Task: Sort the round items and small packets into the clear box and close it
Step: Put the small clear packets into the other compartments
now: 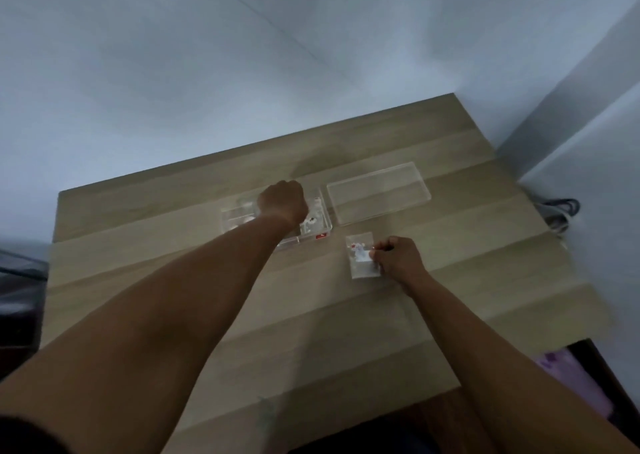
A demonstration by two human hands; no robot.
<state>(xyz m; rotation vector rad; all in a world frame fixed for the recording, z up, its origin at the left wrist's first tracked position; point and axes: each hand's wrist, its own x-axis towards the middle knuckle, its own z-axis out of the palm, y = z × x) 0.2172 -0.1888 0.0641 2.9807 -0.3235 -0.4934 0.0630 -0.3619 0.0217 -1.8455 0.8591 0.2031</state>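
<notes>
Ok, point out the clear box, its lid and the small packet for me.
clear box [320,211], head view, on its right-hand wall beside the left hand.
lid [379,192], head view, on its flat middle.
small packet [362,263], head view, on its clear middle, left of the right hand's fingers.

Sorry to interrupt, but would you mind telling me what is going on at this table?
A person is sorting small items into a clear box on a wooden table. The left hand reaches into the box, its fingers hidden. The right hand pinches a small packet lying on the table beside the box. The lid lies apart, so the box is open.
</notes>
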